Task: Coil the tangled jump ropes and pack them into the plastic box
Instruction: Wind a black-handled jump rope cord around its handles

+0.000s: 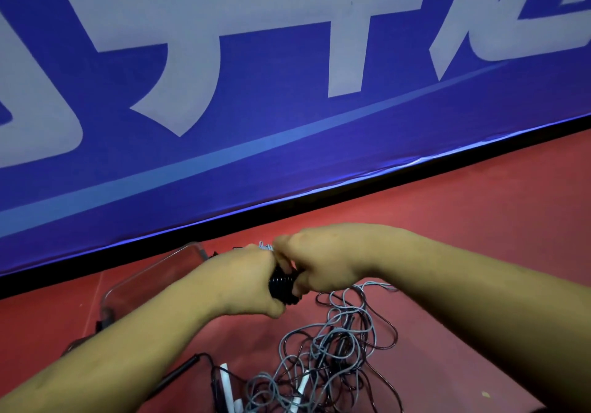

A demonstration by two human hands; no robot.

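Rope is the trouble here: the black bundle (283,286) you hold above the floor (479,220) is ribbed and tight. Whether it is wound cord or a ribbed handle, I cannot tell. Your left grip (243,280) is curled round its lower part and your right grip (316,262) pinches its upper end, so neither is free. Just below and to the right lies the tangle (335,348) of grey and dark cords, heaped loose on the floor, with a grey strand (367,284) rising from it toward your right wrist. That strand is my first worry: if it joins what you hold, any pull to wind more will likely drag the heap along or cinch its loops into a hard knot. Feed slack rather than tug. A tight winding also tends to spring open, so if either grip eases before the end is tucked, I expect the turns to slip off and drop into the heap. White handles (227,380) and a black handle (182,369) lie among the cords near the bottom edge, and they could hook a loop as it lifts. The plastic box (144,281) stands on the floor just behind your left forearm, partly hidden by it, and swinging that arm across blind could knock or tip it.
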